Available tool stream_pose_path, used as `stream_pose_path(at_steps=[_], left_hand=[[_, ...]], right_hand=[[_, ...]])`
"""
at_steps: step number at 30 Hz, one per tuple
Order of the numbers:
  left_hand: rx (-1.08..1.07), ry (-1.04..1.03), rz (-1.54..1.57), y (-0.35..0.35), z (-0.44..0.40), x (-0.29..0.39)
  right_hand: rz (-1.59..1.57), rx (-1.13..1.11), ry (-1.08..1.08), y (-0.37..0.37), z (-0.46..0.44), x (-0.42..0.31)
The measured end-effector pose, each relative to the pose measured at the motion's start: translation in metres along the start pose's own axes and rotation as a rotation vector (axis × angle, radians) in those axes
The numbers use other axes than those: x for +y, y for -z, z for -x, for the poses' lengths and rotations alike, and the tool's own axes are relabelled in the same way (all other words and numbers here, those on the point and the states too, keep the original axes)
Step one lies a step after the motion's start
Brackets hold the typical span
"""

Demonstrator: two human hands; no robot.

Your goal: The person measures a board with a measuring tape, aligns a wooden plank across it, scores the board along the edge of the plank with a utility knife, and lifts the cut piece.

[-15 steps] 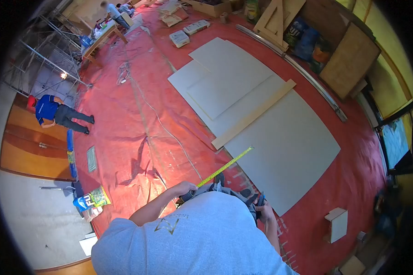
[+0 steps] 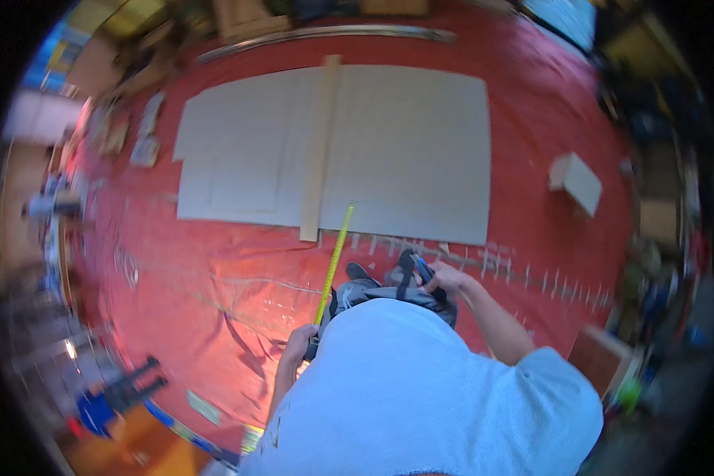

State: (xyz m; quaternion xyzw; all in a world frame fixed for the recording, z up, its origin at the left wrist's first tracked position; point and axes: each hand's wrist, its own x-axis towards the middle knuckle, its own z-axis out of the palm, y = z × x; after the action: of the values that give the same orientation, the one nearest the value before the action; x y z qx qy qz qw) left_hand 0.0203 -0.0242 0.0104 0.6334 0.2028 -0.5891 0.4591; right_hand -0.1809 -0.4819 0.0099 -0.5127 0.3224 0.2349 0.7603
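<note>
My left hand (image 2: 300, 343) is closed round a dark tape measure (image 2: 312, 347). Its yellow blade (image 2: 335, 268) sticks out forward, the tip over the near edge of a large pale board (image 2: 408, 151) on the floor. My right hand (image 2: 449, 279) grips a small blue-and-dark tool (image 2: 423, 270), perhaps a utility knife; blur hides its exact kind. Across the board lies a long wooden strip (image 2: 320, 151), its near end jutting past the board's edge.
Red sheeting (image 2: 206, 274) covers the floor, wrinkled at left. Metal tubes (image 2: 325, 32) lie beyond the board. A white box-like piece (image 2: 577, 184) stands at right. A person in blue (image 2: 97, 412) is at lower left, and another person (image 2: 54, 206) at far left.
My view has swung to the right, so the board now lies straight ahead. The tape blade is still extended from my left hand, and my right hand still holds the blue tool.
</note>
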Motion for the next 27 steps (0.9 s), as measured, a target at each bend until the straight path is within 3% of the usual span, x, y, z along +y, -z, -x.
stream_pose_path(at_steps=[4, 8, 16, 17, 19, 21, 24, 27], left_hand=[[0.010, -0.040, -0.391, -0.019, 0.044, 0.038], [0.045, 0.015, -0.343, -0.027, 0.057, 0.094], [-0.223, 0.323, -0.635, 0.048, -0.059, 0.137], [-0.292, 0.363, -0.690, 0.060, -0.064, 0.140], [-0.372, 0.387, -0.774, 0.083, -0.079, 0.143], [-0.400, 0.377, -0.828, 0.075, -0.092, 0.147], [-0.426, 0.349, -0.888, 0.072, -0.131, 0.150], [-0.425, 0.474, -0.955, 0.048, -0.194, 0.160]], right_hand=[[-0.126, -0.009, -0.038, -0.002, 0.006, 0.017], [-0.311, 0.045, -0.039, -0.023, 0.003, 0.042], [-0.596, 0.375, -0.126, -0.112, 0.069, 0.110], [-0.602, 0.378, -0.162, -0.134, 0.073, 0.122], [-0.928, 0.361, -0.161, -0.167, 0.073, 0.145], [-0.939, 0.379, -0.193, -0.180, 0.076, 0.150], [-0.887, 0.466, -0.238, -0.170, 0.050, 0.153], [-0.735, 0.665, -0.089, -0.104, -0.001, 0.169]])
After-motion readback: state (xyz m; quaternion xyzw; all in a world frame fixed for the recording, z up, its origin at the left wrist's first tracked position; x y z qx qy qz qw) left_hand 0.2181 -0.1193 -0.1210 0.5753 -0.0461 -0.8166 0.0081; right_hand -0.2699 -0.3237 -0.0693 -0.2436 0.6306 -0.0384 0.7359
